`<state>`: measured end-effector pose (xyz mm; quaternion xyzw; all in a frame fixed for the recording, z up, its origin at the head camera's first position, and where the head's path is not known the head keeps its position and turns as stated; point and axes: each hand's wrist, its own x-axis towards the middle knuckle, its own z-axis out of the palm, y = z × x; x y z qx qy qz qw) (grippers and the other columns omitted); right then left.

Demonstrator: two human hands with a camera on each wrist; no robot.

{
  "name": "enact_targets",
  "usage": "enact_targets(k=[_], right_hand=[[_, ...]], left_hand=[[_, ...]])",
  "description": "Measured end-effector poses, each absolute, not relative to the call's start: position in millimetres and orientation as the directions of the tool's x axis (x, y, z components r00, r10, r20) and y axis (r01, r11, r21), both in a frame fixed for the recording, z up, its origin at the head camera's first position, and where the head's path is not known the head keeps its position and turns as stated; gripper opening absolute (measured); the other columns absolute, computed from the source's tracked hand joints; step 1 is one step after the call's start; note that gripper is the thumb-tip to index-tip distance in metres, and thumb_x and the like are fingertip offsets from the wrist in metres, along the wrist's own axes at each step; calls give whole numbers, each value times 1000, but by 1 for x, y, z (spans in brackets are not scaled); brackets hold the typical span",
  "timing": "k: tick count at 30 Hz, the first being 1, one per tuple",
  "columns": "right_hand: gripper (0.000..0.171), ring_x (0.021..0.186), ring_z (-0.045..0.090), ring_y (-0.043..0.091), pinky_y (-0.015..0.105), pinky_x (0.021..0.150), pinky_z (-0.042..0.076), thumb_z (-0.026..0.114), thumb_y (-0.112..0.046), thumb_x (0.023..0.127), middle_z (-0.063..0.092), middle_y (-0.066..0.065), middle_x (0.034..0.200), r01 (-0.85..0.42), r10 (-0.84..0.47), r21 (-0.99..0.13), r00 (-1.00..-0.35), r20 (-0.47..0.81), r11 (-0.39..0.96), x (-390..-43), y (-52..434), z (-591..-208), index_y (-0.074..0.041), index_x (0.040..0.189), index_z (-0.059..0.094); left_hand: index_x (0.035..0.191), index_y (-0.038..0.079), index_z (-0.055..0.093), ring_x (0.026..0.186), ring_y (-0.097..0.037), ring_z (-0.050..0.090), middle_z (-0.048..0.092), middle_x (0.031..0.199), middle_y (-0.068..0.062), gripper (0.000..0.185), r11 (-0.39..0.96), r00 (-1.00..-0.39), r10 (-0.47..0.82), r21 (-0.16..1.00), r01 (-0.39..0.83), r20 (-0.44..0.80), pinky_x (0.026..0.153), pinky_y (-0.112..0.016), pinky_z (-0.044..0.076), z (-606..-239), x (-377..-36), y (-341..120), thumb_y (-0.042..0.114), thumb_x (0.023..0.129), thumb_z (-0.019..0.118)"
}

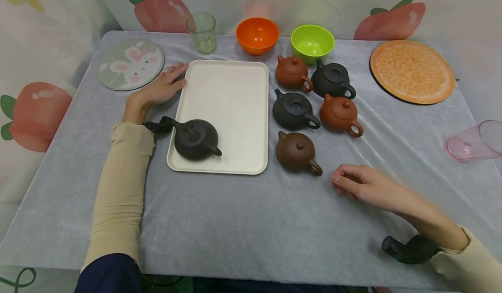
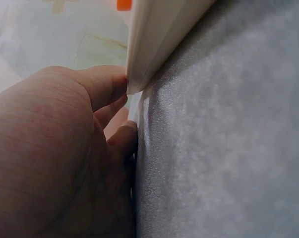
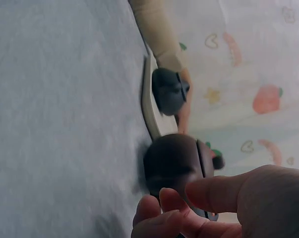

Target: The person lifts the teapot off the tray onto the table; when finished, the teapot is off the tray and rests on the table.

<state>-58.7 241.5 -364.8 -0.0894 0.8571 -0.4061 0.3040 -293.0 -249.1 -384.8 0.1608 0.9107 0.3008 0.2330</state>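
My left hand (image 1: 164, 86) is at the upper left edge of a cream tray (image 1: 231, 110), its thumb (image 2: 107, 82) against the rim. On the tray's lower left part sits a black teapot (image 1: 196, 139), spout to the upper left. Right of the tray stand a dark brown teapot (image 1: 296, 151), two more black teapots (image 1: 294, 110) and two reddish-brown teapots (image 1: 340, 113). My right hand (image 1: 366, 187) hovers to the right of the dark brown teapot's handle, fingers loosely bent around nothing. In the right wrist view its fingertips overlap the dark brown teapot (image 3: 174, 161).
Along the back are a greenish glass (image 1: 204, 35), an orange bowl (image 1: 257, 35) and a green bowl (image 1: 312, 42). A rabbit-patterned round mat (image 1: 131, 65) lies back left, an orange round mat (image 1: 412, 71) back right. A pink glass (image 1: 472, 142) is at the right edge.
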Motion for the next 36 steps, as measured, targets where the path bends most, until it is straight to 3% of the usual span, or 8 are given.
enact_targets(k=[13,36], right_hand=[[17,58,46,2,22,51,40,53,-17,101,51,-8,69,-11,-572,-830,-730,-374,558,-44,222,-372,-13,86,61],[20,59,43,1,20,53,36,56,-28,100,47,-13,67,-122,-662,-837,-677,-322,533,-42,164,-370,-17,85,63]], left_hand=[[158,19,-1,149,-21,-21,-11,164,-7,62,771,-838,434,617,156,-330,120,-41,-17,-384,-293,-248,40,107,26],[158,17,-1,149,-23,-22,-12,164,-8,62,775,-839,432,612,158,-331,120,-42,-17,-384,-293,-249,38,107,25]])
